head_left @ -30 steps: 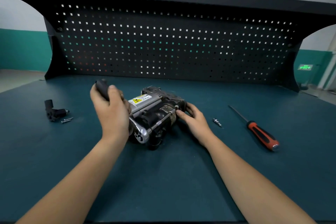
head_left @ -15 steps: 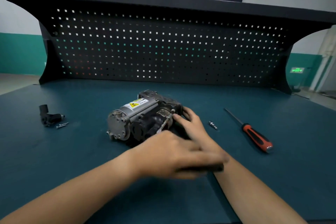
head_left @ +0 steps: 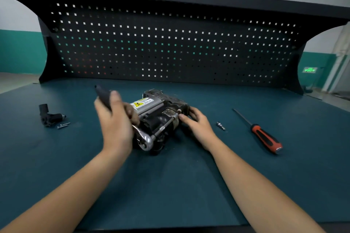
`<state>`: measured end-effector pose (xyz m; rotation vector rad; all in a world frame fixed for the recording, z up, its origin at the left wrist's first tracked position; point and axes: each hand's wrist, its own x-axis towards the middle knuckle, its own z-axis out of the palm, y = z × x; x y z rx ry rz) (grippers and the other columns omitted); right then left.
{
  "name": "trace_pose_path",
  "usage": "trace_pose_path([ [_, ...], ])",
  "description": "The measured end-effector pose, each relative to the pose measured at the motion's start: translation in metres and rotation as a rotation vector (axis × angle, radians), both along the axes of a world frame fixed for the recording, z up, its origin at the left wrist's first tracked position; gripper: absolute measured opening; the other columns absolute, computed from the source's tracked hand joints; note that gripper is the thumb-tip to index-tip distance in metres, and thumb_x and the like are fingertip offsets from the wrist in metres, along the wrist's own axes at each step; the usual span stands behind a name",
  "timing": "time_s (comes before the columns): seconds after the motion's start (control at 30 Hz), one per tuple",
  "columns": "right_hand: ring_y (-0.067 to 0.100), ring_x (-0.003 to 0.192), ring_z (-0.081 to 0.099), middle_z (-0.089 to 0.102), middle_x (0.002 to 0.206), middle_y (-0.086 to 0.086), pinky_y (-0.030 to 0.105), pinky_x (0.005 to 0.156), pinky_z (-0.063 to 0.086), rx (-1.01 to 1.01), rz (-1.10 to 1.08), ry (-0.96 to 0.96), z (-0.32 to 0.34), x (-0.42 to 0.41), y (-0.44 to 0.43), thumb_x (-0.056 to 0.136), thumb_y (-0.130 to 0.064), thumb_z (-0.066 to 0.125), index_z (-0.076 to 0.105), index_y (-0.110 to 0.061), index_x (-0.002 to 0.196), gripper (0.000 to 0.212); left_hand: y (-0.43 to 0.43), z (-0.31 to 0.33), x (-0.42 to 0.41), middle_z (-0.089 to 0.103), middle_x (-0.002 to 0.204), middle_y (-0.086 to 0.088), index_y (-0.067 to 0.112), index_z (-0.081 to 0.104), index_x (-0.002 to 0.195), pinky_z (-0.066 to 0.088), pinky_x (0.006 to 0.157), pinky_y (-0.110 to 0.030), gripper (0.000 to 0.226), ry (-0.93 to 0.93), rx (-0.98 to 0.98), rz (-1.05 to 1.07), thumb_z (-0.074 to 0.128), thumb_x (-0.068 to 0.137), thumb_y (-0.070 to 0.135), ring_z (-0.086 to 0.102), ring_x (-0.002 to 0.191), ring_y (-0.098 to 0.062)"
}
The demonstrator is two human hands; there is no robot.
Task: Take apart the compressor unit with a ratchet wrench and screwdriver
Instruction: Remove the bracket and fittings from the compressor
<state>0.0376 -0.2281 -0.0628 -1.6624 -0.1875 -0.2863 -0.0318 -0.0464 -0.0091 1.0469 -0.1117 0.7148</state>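
the left hand (head_left: 115,119) is clenched around the black handle of a chrome ratchet wrench (head_left: 144,141), handle pointing up and away from the person, its round head low at the near end of the unit. a thin extension bar runs from that head toward the right hand (head_left: 198,125). the right hand grasps the other end of the grey and black metal compressor unit (head_left: 170,102), fingers curled over it and thumb just beside the tip of the bar. the compressor unit lies on its side between the two hands on the dark teal table (head_left: 170,185), yellow warning label facing up.

right of the right hand lies a small silver metal fitting (head_left: 220,125), and further right a red and black handled screwdriver (head_left: 265,138). well left of the left hand sits a black elbow-shaped plastic part (head_left: 49,115) with small silver screws (head_left: 63,125) just beside it. beyond both hands stands a black perforated pegboard (head_left: 170,47).
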Motion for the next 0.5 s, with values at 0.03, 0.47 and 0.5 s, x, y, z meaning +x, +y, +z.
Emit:
trace_pose_path([
  [0.03, -0.006, 0.101, 0.049, 0.053, 0.115, -0.008, 0.003, 0.084, 0.041, 0.001, 0.0, 0.003, 0.001, -0.001, 0.0, 0.087, -0.012, 0.063, 0.051, -0.012, 0.125, 0.04, 0.006, -0.001, 0.004, 0.042, 0.053, 0.008, 0.022, 0.032, 0.082, 0.034, 0.038, -0.016, 0.02, 0.107, -0.106, -0.016, 0.035, 0.1, 0.03, 0.038, 0.035, -0.005],
  [0.47, 0.005, 0.111, 0.051, 0.052, 0.118, -0.005, 0.005, 0.086, 0.037, -0.167, 0.003, -0.018, 0.007, 0.002, -0.006, 0.087, -0.005, 0.061, 0.052, -0.012, 0.118, 0.033, -0.019, 0.019, -0.028, 0.058, 0.098, 0.015, 0.027, 0.044, 0.109, 0.043, 0.075, -0.008, 0.023, -0.62, 1.117, -0.135, 0.047, 0.086, 0.026, 0.057, 0.086, 0.008],
  [0.5, 0.01, 0.115, 0.049, 0.05, 0.122, -0.003, 0.003, 0.087, 0.036, -0.193, 0.005, -0.022, 0.008, 0.003, -0.008, 0.087, -0.003, 0.06, 0.05, -0.004, 0.124, 0.039, -0.021, 0.015, -0.031, 0.061, 0.103, 0.01, 0.024, 0.042, 0.114, 0.047, 0.077, -0.014, 0.029, -0.733, 1.383, -0.152, 0.046, 0.086, 0.03, 0.06, 0.09, -0.001],
])
